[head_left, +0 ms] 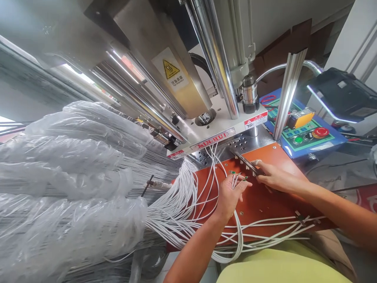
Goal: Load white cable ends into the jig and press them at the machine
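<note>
Several white cables (238,224) run up into my left hand (231,192), whose fingers are closed around them near their ends. Small green connector pieces (232,172) stick out past the fingertips. My right hand (269,177) grips the near end of a dark metal mold bar (246,162), which has small light parts along its side. The bar lies over the red-brown work plate (262,212), its far end at the metal bed of the press. Other white cables (212,157) pass under the press head, to the left of the bar.
The press head (216,135) stands over the bed. Plastic-wrapped cable bundles (73,228) fill the left side. At the right are a blue control panel (315,137) with a red button, a metal post (288,94) and a black lamp (344,94). More cable ends (282,232) lie along the near edge.
</note>
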A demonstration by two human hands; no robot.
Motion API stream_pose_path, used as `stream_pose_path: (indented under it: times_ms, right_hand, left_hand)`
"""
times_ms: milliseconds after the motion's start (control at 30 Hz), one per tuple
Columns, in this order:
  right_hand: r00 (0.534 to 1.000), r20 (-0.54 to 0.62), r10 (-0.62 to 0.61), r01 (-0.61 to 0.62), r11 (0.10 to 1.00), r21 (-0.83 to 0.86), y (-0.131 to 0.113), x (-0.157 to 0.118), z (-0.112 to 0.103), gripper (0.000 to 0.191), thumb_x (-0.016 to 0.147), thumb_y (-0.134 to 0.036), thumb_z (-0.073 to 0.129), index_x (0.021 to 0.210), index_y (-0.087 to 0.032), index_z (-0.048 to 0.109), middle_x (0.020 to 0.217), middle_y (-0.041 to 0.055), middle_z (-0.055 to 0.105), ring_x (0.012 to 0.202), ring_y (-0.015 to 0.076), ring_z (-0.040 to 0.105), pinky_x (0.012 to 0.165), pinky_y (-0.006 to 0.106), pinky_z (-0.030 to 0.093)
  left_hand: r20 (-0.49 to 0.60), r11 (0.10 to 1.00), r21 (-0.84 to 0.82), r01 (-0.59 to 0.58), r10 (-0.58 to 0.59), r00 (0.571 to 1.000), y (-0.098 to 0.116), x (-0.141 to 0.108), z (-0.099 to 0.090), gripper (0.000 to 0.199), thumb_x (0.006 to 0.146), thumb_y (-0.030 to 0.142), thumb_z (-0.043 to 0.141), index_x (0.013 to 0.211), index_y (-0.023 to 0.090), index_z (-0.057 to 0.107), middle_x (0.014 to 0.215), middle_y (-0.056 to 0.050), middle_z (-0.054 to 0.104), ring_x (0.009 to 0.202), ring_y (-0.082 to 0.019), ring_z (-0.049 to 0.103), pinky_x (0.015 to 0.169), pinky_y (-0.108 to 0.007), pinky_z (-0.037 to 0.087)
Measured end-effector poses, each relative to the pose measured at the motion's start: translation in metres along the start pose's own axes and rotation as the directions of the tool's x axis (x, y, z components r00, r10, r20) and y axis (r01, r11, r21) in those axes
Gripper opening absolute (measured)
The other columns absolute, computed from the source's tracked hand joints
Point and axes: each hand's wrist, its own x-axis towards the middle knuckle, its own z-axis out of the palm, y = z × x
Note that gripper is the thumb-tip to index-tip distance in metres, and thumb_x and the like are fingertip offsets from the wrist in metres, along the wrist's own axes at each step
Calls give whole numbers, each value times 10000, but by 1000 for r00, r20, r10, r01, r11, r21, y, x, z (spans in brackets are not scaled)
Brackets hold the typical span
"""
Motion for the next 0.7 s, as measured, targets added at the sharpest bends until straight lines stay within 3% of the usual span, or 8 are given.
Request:
stream_pose_path:
  times_ms: [200, 367, 533, 700]
  right_hand:
    - [1000, -9, 5, -5, 1000, 18, 7, 2, 2, 378, 823, -209, 440, 1200, -212, 423, 729, -40, 563, 491, 112, 510, 465, 238, 394]
    - [1000, -6, -12, 13, 1000, 15, 8, 3, 3, 294, 834, -220, 431, 1128, -217, 438, 646, -56, 519, 492, 121, 499, 464, 239, 385]
    - [1000, -11, 0, 0, 1000, 6, 7, 3, 2, 254, 838, -232, 429, 1090, -211, 447, 640, -52, 522, 506, 128, 507, 467, 245, 373]
    - [1000, -9, -28, 29, 999, 22, 2, 1, 0, 315, 847, -241, 431, 1159, -206, 445, 704, -41, 564, 511, 121, 518, 480, 251, 386]
  left_hand:
    - [-101, 993, 102, -60, 70, 992, -2, 4, 2, 265, 877, 410, 590, 824, 152, 623, 827, -70, 747, 439, -53, 409, 533, -230, 360]
    - [-116, 999, -13, -31, 29, 993, -3, 10, 3, 250, 877, 402, 585, 921, 157, 600, 809, -67, 741, 416, -48, 360, 482, -221, 284]
    - [-23, 986, -162, 48, -52, 998, -1, 11, 4, 341, 826, 388, 656, 1064, 143, 657, 912, -98, 740, 566, -80, 496, 594, -229, 371]
    - [74, 951, -289, 110, -92, 993, -3, 9, 3, 330, 808, 351, 694, 1041, 123, 644, 990, -113, 733, 648, -101, 585, 780, -284, 435]
